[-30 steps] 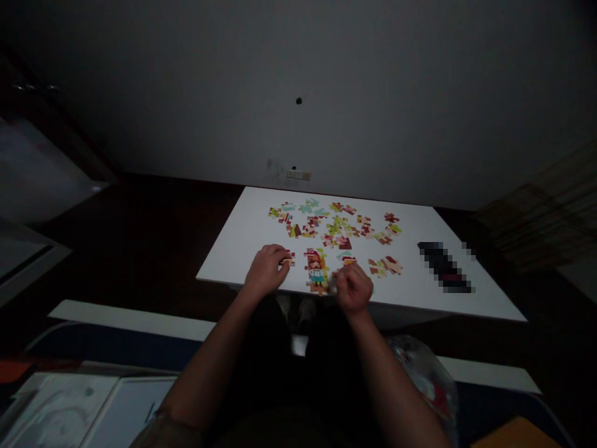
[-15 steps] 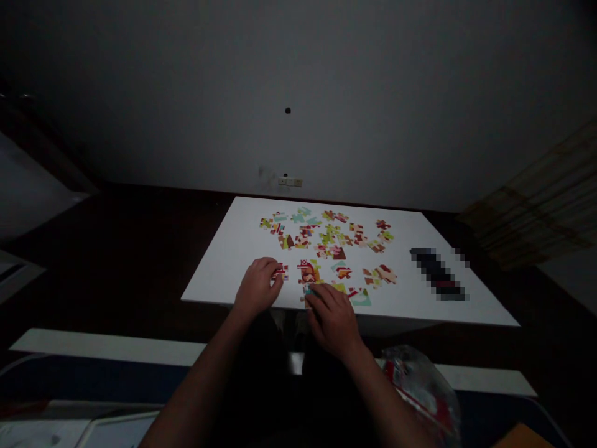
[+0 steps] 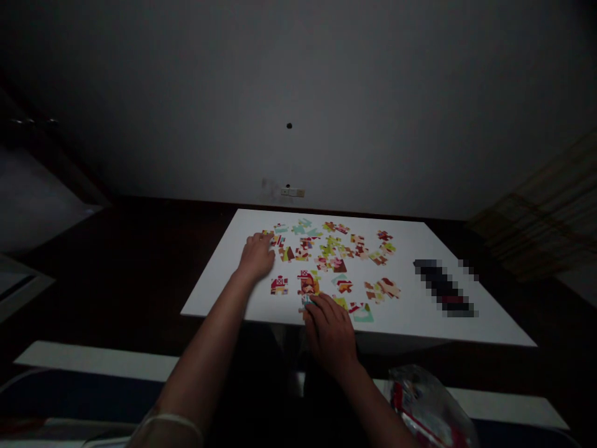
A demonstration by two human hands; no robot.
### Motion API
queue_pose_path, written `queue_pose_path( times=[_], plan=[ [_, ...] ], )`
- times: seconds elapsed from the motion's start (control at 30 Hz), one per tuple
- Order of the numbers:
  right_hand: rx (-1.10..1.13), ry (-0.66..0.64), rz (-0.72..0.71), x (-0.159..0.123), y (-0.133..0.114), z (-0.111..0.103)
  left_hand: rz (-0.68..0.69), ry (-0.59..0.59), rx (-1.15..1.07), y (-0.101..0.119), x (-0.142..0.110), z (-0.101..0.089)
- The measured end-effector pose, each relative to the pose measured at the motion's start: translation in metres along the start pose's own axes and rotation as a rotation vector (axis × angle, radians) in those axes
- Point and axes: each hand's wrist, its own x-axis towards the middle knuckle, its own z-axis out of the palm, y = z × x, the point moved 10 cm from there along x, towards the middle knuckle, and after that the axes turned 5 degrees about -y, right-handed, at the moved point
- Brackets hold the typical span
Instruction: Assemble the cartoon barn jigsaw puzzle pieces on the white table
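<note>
Several colourful jigsaw pieces [image 3: 333, 244] lie scattered on a white table [image 3: 420, 317]. My left hand [image 3: 256, 256] reaches out to the far left pieces, its fingers curled down onto a piece there. My right hand [image 3: 330, 330] lies at the near edge, fingers flat on the lower end of a joined strip of pieces [image 3: 308, 285]. A small red piece [image 3: 279, 285] lies alone between my hands.
A dark blurred object [image 3: 444, 287] lies on the right of the table. A clear plastic bag [image 3: 426, 404] sits by my right forearm. The floor around is dark, with a white strip [image 3: 93, 362] below the table and a wall behind.
My left hand let go of the small red piece and moved up to the far left pieces. My right hand went from a closed pinch to lying flat on the joined strip.
</note>
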Motion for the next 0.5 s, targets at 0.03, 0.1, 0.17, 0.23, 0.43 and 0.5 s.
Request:
queue_pose_path(
  times=[0.03,0.1,0.17,0.23,0.43,0.5],
  plan=[
    [0.002,0.001,0.0,0.0,0.0,0.0,0.01,-0.066,0.027,-0.001,0.015,0.008],
    [0.003,-0.008,0.003,0.0,0.001,0.002,0.024,-0.167,0.049,-0.003,0.04,0.021],
    [0.006,-0.015,0.007,0.0,0.002,0.003,0.034,-0.22,0.049,-0.005,0.058,0.028],
    [0.011,-0.015,0.014,0.0,0.003,0.003,0.042,-0.261,0.045,-0.007,0.07,0.033],
    [0.008,-0.002,0.018,0.001,0.004,0.001,0.052,-0.325,0.024,-0.007,0.085,0.037],
    [0.011,0.0,0.016,0.001,0.003,0.0,0.058,-0.337,-0.003,-0.005,0.087,0.037]
  ],
)
